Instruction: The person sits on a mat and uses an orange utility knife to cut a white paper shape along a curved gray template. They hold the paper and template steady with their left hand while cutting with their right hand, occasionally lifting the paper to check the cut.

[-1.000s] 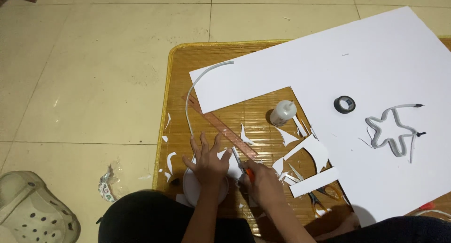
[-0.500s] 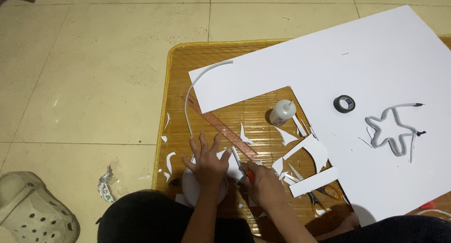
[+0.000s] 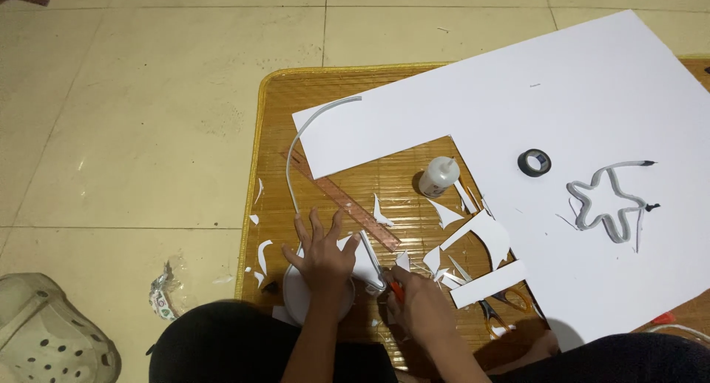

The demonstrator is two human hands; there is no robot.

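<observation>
Head view, only one: left hand (image 3: 323,259) flat, fingers spread wide, pinning a round white cutout (image 3: 314,298) on the near part of the bamboo mat (image 3: 274,131), close to the lap. Right hand (image 3: 420,307) just right of it, fingers closed around an orange-handled cutter (image 3: 397,290), tip at the cutout's right edge. Copper-coloured ruler (image 3: 344,202) lying diagonally just beyond the left fingertips, not touched. Long white strip (image 3: 305,142) curving from the cutout area up to the corner of the big white sheet (image 3: 592,94). Glue bottle (image 3: 438,177) in the sheet's notch; black tape roll (image 3: 533,162) and star-shaped strip outline (image 3: 606,202) on the sheet, far right. Paper scraps (image 3: 444,261) scattered mid-mat; scissors (image 3: 503,309) part under a white offcut. Grey clog (image 3: 44,338) on the tiles, near left. Risks, judged: left fingertips close to the blade line, a slip could nick them; cutting straight on the mat could score the slats or snag and tear the edge; cutout could rotate under a flat palm, giving a ragged edge. Hard to read: blade itself too small to make out, cutout mostly under the palm, exact blade contact unclear, scissors partly covered, frame crops the sheet's right side and the clog.
</observation>
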